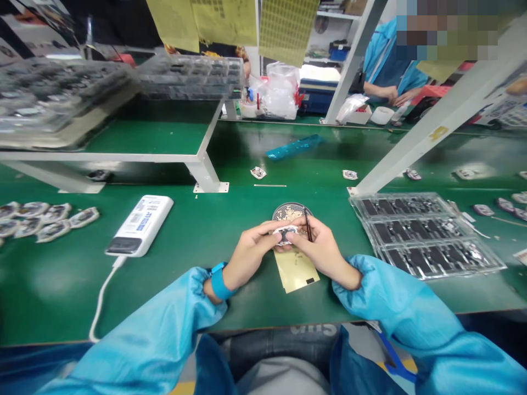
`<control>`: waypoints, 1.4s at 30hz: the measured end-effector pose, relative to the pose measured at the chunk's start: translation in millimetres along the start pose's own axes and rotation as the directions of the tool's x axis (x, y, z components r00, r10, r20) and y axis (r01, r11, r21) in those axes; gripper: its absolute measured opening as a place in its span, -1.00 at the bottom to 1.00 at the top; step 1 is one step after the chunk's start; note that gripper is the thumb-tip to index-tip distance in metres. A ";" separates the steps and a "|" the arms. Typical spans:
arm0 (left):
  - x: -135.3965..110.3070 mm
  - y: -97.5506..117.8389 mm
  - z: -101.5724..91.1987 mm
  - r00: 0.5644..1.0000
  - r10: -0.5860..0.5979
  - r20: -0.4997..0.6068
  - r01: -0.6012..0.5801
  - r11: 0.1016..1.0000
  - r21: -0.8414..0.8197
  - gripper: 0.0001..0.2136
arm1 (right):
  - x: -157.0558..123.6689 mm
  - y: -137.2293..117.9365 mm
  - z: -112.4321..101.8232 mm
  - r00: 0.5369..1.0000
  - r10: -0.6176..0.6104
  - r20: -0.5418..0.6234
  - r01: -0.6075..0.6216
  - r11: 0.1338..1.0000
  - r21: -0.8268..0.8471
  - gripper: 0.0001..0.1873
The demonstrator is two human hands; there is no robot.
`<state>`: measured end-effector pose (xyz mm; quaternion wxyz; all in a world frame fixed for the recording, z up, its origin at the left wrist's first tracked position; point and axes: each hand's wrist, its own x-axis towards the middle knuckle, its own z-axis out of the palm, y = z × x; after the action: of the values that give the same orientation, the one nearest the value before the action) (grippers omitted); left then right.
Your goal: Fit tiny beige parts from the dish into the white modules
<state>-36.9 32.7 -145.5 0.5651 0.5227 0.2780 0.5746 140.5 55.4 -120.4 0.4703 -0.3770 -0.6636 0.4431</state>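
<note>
Between my hands is a small white-rimmed device part (285,236) with a dark middle, both thumbs pressed on its top face. My left hand (256,241), with a blue band at the wrist, is closed on its left side. On its right side my right hand (319,241) grips it too, and dark tweezers (308,225) stick up out of that hand. Just behind the fingers lies a round speckled dish (293,209), partly hidden. A yellow paper sheet (297,271) lies flat under the hands.
A white power bank (140,226) with a cable lies left, near rows of similar parts (53,219). Clear trays of black pieces (424,236) lie right. A metal shelf leg (206,175) and a slanted post (395,126) stand behind. Across the bench sits a co-worker (382,71).
</note>
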 end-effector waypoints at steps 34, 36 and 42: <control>-1.4 -2.9 9.6 0.974 0.199 -0.106 -0.121 0.856 0.502 -0.72 | 11.6 -16.4 -24.4 0.868 -0.473 0.152 0.487 0.750 -0.447 -0.73; -1.6 -3.2 9.6 0.979 0.181 -0.097 -0.111 0.865 0.489 -0.73 | 13.3 -16.6 -28.1 0.813 -0.524 0.254 0.581 0.690 -0.432 -0.80; -1.6 -4.9 6.8 0.982 0.177 -0.072 -0.121 0.870 0.478 -0.73 | 16.4 -15.4 -34.5 0.818 -0.477 0.322 0.573 0.726 -0.381 -0.85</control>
<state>-29.2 30.4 -148.3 0.3585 0.6307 0.3996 0.5604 167.8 73.4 -95.5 0.4035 -0.2263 -0.8727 0.1561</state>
